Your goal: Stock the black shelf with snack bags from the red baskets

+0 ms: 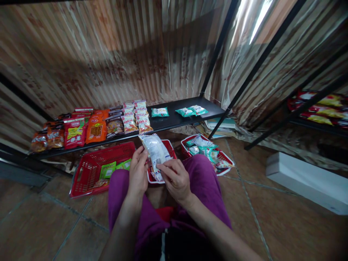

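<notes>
A white snack packet is held up between my two hands, above a small red basket in front of my knees. My left hand grips the packet's left edge. The fingers of my right hand pinch its lower right part. Beyond them, a low black shelf bears rows of packets: orange ones, a red one and white striped ones. Farther right on the shelf lie a teal packet and two more teal packets close together.
A red basket with green packets stands at the left. Another basket of teal packets is by my right knee. A long white box lies on the floor at the right, below a second shelf with packets. Black shelf posts slant upward.
</notes>
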Demonstrator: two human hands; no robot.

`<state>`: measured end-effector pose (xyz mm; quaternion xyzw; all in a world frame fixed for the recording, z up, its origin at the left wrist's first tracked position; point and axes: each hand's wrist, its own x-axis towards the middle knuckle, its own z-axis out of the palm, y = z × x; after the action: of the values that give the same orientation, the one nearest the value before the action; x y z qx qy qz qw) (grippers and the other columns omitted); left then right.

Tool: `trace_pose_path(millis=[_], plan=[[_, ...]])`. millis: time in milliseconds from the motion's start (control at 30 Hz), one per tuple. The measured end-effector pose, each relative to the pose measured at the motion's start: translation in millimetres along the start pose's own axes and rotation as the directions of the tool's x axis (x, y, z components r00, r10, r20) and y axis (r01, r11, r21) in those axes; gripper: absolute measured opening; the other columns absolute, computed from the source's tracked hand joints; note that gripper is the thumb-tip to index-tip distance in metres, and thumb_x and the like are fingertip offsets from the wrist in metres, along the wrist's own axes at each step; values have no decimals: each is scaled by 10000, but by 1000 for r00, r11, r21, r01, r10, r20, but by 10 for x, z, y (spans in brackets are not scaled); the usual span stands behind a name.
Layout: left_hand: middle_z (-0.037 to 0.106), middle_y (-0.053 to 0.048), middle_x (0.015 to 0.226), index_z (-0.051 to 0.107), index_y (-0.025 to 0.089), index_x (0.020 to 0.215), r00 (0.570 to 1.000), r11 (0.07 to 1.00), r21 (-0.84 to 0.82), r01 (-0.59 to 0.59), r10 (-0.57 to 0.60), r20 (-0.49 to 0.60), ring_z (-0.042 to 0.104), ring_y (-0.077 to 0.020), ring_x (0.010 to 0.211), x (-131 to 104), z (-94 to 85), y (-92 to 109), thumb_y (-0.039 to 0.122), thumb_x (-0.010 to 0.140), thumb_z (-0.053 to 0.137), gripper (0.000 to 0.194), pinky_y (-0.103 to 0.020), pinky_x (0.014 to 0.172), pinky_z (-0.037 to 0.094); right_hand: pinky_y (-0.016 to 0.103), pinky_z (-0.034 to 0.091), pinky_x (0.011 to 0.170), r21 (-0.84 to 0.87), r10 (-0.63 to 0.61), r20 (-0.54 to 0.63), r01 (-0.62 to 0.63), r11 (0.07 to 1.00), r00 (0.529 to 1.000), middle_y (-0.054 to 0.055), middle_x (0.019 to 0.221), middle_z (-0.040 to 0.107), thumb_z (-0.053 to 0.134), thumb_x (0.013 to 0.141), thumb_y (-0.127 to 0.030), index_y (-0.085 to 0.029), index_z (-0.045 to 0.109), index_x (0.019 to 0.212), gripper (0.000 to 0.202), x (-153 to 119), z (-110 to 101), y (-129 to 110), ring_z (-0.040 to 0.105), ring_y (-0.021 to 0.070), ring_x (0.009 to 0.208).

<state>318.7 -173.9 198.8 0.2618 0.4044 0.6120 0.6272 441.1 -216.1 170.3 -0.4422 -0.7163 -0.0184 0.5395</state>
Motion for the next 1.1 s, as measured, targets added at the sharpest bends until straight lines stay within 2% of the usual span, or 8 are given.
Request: trace_pose_path(millis=[200,467,800,967,1100], plan=[[663,-11,845,594,182,968,997,1000,-7,-24,23,-74,602,-99,693,25,36,51,344,618,755,418,-204,611,434,303,449,669,-31,-19,56,20,999,998,50,764,604,530,801,-43,-200,659,920,236,-108,45,-47,509,164,759],[647,27,686,591,168,798,984,998,-54,-29,19,-174,594,-88,602,79,107,119,375,499,800,419,-193,566,426,277,454,650,5,-14,92,13,1000,996,37,750,599,492,838,-81,-237,674,891,245,-155,70,-55,514,157,770],[590,57,594,545,167,666,971,997,13,-83,83,-223,525,-62,527,143,41,121,399,506,782,368,-169,501,376,288,448,675,-4,-31,153,32,999,988,40,759,592,506,836,-85,-225,664,866,213,-193,93,-22,502,164,777],[591,52,613,526,167,665,959,992,-12,-122,115,-259,531,-67,546,175,-1,81,377,512,777,362,-173,515,378,322,453,722,6,37,190,-38,999,981,52,815,593,503,795,-53,-216,661,903,251,-239,93,-10,506,180,815],[599,51,652,532,169,695,945,987,-32,-158,141,-294,543,-72,578,195,-42,71,349,514,775,353,-183,546,393,367,461,775,85,201,89,-208,974,976,66,921,579,457,747,-40,-214,635,950,322,-315,114,12,529,198,886]])
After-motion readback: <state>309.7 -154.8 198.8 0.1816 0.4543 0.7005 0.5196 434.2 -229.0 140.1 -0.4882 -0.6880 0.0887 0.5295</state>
